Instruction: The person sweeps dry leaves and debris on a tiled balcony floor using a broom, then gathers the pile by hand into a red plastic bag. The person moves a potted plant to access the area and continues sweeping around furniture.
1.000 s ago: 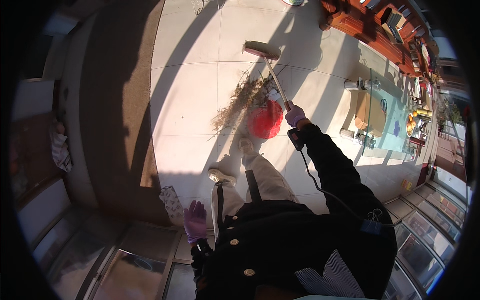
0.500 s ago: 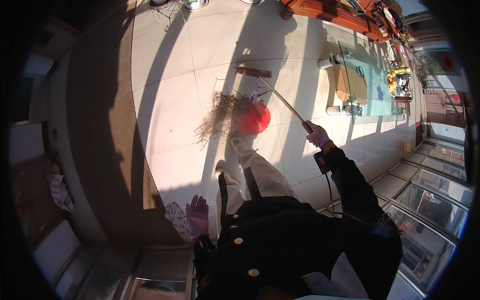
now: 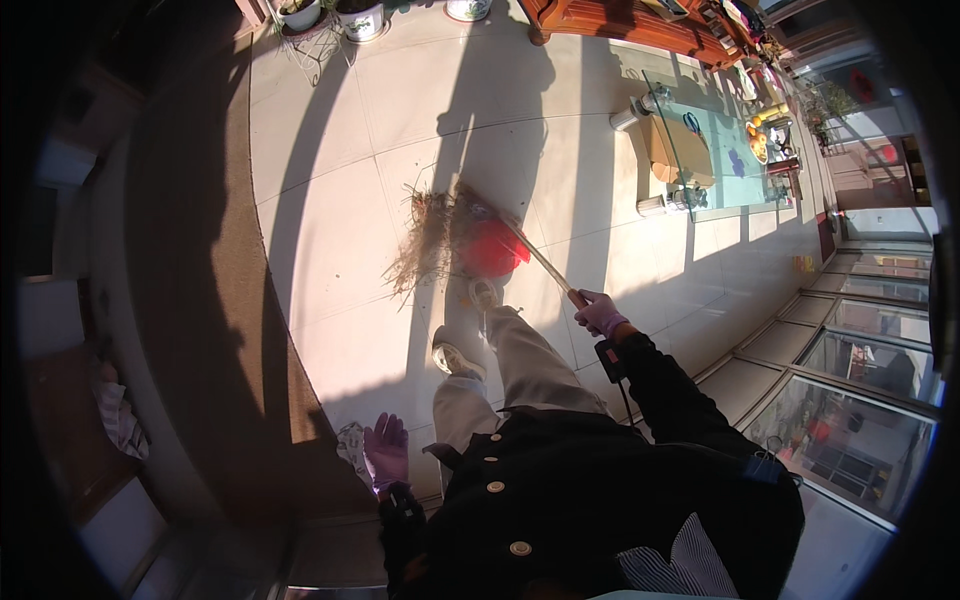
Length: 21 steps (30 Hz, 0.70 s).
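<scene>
My right hand (image 3: 600, 313), in a light purple glove, is wrapped round the end of a long broom handle (image 3: 545, 265). The broom's brush end is down on the floor at the pile, where shadow and debris partly hide it. Next to it lies a round, bright red object (image 3: 497, 248), whose kind I cannot make out. A heap of dry straw-like stalks (image 3: 422, 245) spreads to its left. Also gloved in purple, my left hand (image 3: 386, 452) hangs low at my left side, fingers stretched out, holding nothing. My shoes stand just short of the heap.
At the right is a glass-topped table (image 3: 700, 160) with a fruit plate (image 3: 757, 145) on it and a cardboard box (image 3: 668, 150) beneath. Wooden furniture (image 3: 620, 30) stands at the far side. Potted plants (image 3: 360, 20) line the back. A brown mat (image 3: 200, 250) runs along the left.
The broom's brush end has come nearer, from beyond the heap to right at the stalks and red object. My right hand has moved closer to my body. The left stays open.
</scene>
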Tool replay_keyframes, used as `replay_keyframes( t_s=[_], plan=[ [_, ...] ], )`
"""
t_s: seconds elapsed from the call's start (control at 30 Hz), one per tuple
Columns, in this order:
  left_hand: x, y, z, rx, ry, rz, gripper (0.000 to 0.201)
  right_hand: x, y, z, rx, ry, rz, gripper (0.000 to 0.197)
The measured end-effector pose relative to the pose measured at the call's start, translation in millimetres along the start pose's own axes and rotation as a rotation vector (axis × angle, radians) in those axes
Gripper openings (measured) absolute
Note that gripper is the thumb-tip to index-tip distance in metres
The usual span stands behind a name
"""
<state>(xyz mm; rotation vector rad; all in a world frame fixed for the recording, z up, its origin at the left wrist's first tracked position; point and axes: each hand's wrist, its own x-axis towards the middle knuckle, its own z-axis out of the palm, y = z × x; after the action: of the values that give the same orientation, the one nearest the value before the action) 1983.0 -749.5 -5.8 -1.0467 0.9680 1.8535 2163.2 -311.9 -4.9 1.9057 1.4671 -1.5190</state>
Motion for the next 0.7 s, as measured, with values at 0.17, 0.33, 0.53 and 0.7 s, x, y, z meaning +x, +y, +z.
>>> replay_keyframes(
  t_s=[0.17,0.33,0.53,0.7],
  plan=[
    [16,-4,23,-0.03,-0.054,-0.002,0.052,-16,-30,-67,0.016,0.04,-0.155,0.068],
    [8,-21,32,0.054,-0.022,0.009,0.05,94,-108,-80,0.096,0.15,-0.201,0.033],
    [8,-64,55,0.055,0.116,0.101,0.047,226,-166,-45,-0.255,0.296,-0.36,0.019],
    [26,-126,128,0.073,0.148,-0.054,0.044,165,-71,-95,-0.401,-0.009,-0.274,0.045]
  ],
)
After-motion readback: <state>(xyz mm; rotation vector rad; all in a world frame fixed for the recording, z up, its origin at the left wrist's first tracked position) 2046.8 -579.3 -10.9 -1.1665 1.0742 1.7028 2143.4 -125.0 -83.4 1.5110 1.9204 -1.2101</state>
